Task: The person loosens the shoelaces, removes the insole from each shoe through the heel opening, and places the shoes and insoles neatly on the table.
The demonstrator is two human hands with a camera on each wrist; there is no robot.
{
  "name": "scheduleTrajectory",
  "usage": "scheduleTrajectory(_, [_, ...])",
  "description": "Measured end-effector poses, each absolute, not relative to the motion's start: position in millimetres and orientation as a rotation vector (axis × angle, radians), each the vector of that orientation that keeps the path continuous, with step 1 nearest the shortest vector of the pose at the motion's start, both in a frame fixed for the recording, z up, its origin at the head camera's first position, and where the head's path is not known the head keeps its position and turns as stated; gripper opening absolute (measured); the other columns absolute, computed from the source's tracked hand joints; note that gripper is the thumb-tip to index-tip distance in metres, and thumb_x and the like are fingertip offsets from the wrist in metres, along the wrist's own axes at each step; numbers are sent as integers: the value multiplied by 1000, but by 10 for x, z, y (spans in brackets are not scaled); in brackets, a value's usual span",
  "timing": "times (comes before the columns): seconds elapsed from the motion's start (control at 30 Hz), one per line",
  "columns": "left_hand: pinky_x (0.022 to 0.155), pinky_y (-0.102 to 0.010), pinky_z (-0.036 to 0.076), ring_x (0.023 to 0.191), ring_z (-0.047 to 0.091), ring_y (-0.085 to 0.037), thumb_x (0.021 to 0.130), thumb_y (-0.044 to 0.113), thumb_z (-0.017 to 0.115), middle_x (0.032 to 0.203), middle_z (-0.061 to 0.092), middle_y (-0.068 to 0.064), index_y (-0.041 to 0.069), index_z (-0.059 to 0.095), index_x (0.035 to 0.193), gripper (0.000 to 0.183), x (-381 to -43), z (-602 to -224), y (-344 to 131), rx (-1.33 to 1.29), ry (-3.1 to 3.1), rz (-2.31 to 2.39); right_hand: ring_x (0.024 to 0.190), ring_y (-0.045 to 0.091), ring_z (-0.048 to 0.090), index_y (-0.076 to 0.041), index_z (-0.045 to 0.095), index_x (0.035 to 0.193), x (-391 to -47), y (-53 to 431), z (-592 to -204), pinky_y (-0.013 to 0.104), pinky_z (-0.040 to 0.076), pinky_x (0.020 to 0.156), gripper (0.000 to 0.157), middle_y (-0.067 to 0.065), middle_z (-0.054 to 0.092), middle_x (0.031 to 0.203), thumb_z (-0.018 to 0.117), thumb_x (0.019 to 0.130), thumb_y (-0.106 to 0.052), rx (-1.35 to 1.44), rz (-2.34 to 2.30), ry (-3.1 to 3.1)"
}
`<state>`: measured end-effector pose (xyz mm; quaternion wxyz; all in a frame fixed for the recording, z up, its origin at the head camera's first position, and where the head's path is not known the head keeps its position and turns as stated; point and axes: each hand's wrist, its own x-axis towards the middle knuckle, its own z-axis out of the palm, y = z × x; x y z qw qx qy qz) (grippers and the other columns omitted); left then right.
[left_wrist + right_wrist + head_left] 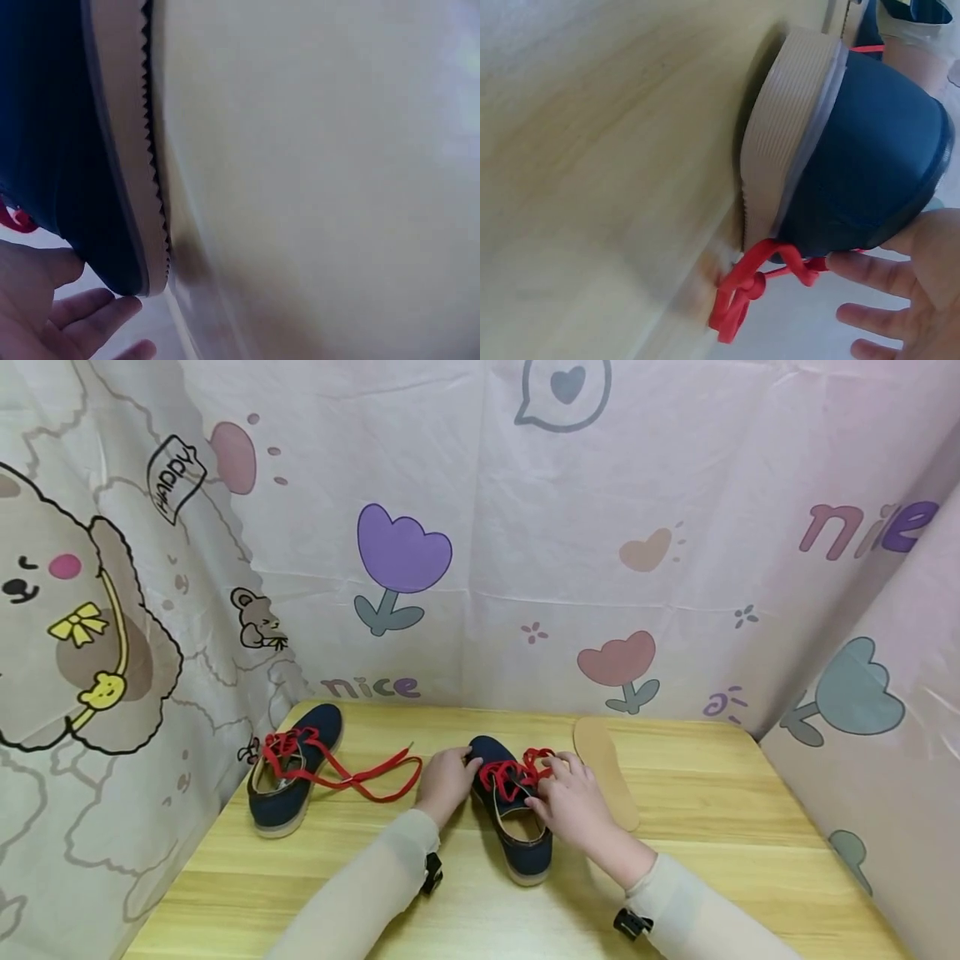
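Observation:
A navy shoe [531, 858] with red laces [501, 777] stands upright on the table, toe pointing away. At its toe, my left hand [447, 781] holds the front end, thumb on the upper and fingers round the tip, as the left wrist view shows. On the right side, my right hand [576, 797] grips the shoe near the opening. Its thumb is at the collar edge, and the index finger [870, 271] touches the side by the laces. The other right fingers are spread. In the right wrist view a looped, knotted lace [739, 292] hangs beside the sole.
A second navy shoe [277, 810] stands at the left, its red lace [386, 777] trailing over the wooden table [705, 877]. A tan insole [609, 768] lies right of my right hand. Printed curtains [487, 527] enclose the back and sides.

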<state>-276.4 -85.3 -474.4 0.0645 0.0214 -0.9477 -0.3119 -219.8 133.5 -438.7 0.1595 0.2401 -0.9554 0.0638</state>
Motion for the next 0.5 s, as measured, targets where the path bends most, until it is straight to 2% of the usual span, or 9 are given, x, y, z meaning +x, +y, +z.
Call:
scheduleTrajectory(0.13, [106, -53, 42, 131, 52, -35, 101, 42, 58, 137, 61, -12, 12, 60, 141, 50, -2834, -4742, -877, -27, -2846, -957, 119, 35, 48, -20, 60, 58, -2122, 1361, -4300, 53, 43, 94, 43, 13, 65, 119, 75, 86, -49, 651, 160, -2802])
scheduleTrajectory(0.2, [109, -57, 36, 136, 46, -38, 102, 41, 57, 141, 58, -13, 10, 56, 144, 52, -2878, -4748, -897, -107, -2851, -953, 117, 34, 49, -20, 57, 56, -2088, 1366, -4266, 52, 44, 91, 45, 12, 65, 117, 75, 86, -49, 638, 136, -2842])
scheduleTrajectory(0.33, [112, -62, 28, 142, 37, -40, 103, 37, 56, 147, 53, -14, 9, 50, 148, 54, -2932, -4752, -941, -209, -2897, -998, 120, 34, 48, -19, 63, 61, -2071, 1356, -4264, 54, 43, 94, 33, 12, 65, 121, 74, 86, -38, 634, 125, -2873])
scheduleTrajectory(0.4, [113, -62, 27, 143, 36, -39, 103, 37, 57, 147, 51, -14, 10, 49, 149, 55, -2940, -4756, -954, -211, -2922, -1013, 121, 35, 47, -19, 66, 65, -2079, 1357, -4286, 55, 42, 95, 25, 11, 65, 120, 73, 85, -33, 640, 143, -2859])
scheduleTrajectory(0.5, [113, -60, 29, 142, 37, -39, 101, 38, 59, 147, 52, -15, 10, 50, 149, 56, -2932, -4760, -962, -179, -2935, -1005, 122, 36, 47, -19, 64, 63, -2096, 1371, -4316, 56, 42, 97, 25, 12, 64, 118, 75, 84, -28, 643, 158, -2843])
